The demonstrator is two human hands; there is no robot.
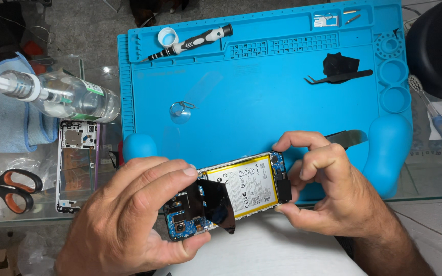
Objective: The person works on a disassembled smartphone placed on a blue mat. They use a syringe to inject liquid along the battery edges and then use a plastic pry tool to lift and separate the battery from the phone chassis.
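Held nearest the camera, just off the near edge of the blue mat [262,97]: an opened phone [231,197], back cover already off, yellow-edged battery [244,186] and blue circuit board [182,222] exposed. Battery still seated in the frame; boards still in place; a black cover piece [216,204] lying loose or half-lifted over the board end, which of the two cannot be told. So, by the look of it, opened and partly stripped, with most of the insides yet to come out.

Left hand [129,220] curled closed around the camera end of the phone, thumb under the edge, fingertips pressing on top beside the black piece. Right hand [323,179] pinched shut on the opposite end, thumb and forefinger on a small black part there, remaining fingers bent above.

Left of the mat, on the glass bench [436,179]: a removed phone frame [76,163], orange-handled scissors [8,189], a clear pump bottle [62,94] lying on a blue cloth [1,117].

On the mat, beyond the phone: a clear suction cup [181,112], black tweezers [338,76], and along the far rim a screwdriver [190,43].
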